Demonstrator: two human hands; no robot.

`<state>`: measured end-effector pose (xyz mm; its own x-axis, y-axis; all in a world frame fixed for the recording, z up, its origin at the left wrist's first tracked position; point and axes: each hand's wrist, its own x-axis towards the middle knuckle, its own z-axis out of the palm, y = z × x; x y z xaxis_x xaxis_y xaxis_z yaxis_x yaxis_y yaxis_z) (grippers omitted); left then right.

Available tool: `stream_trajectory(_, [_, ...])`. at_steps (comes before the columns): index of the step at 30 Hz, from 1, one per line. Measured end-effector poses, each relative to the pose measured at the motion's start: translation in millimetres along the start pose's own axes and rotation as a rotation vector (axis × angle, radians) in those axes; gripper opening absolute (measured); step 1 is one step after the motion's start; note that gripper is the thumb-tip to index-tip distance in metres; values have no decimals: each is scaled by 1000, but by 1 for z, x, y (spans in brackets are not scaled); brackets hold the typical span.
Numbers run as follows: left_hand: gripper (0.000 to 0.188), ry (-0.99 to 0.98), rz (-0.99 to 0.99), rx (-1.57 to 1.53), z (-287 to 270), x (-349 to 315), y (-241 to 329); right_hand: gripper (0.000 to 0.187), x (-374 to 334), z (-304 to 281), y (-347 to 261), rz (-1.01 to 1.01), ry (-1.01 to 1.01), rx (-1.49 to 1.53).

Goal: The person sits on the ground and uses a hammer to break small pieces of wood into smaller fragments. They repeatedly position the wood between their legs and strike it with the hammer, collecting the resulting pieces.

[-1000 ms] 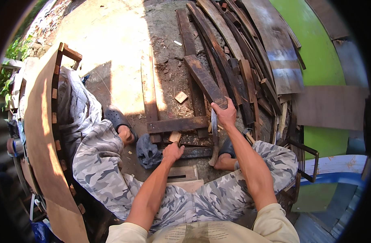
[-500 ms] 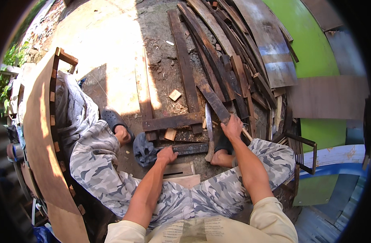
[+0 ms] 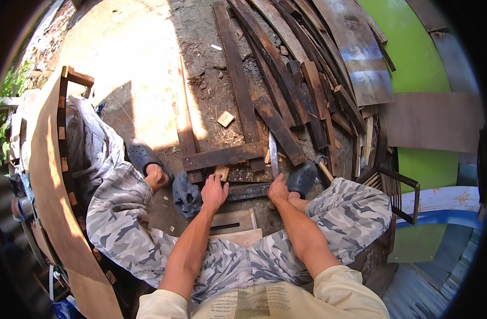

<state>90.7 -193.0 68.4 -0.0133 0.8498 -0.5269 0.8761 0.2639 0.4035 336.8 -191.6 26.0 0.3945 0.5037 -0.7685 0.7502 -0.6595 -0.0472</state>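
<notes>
The person's left hand (image 3: 214, 192) is resting with bent fingertips against the near end of a small pale wood block (image 3: 222, 170), though whether it is pinching the block or only touching it I cannot tell. The right hand (image 3: 278, 190) is holding a long knife, its fingers curling around the handle and its blade (image 3: 273, 154) pointing to the far side. The block is lying just on the near side of a dark crossboard (image 3: 222, 156), between that board and a dark beam (image 3: 248, 192). The main risk is coming from the blade: it is lying close to the right shoe (image 3: 303, 178), so a slip of the grip or a careless swing could be catching the foot. A chop toward the block could also be landing on the left fingers, because they are sitting right at its end. The loose plank (image 3: 279, 130) to the right of the blade could be getting in the way if the knife is swinging wide. As for containers, a dark plastic bag (image 3: 187, 196) is slumping on the ground to the left of the left hand; its folds are hiding whatever it may be holding. A low wooden piece (image 3: 232, 218) with a dark slot is sitting on the near side, and nothing is showing inside the slot.
</notes>
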Motion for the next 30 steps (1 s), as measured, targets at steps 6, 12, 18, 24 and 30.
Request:
stream_trajectory(6, [55, 39, 198, 174, 6, 20, -2, 44, -1, -28, 16, -131, 54, -36])
stream_trajectory(12, [63, 69, 81, 108, 16, 10, -2, 56, -1, -18, 25, -302, 357, 43])
stream_trajectory(18, [53, 7, -70, 0, 17, 13, 0, 60, 31, -42, 12, -448, 517, -14])
stream_trajectory(24, [33, -102, -27, 10, 23, 4, -18, 55, 27, -51, -9, -739, 249, -426])
stream_trajectory(30, [45, -469, -118, -49, 20, -5, -16, 71, 26, 6, 0, -571, 243, -456])
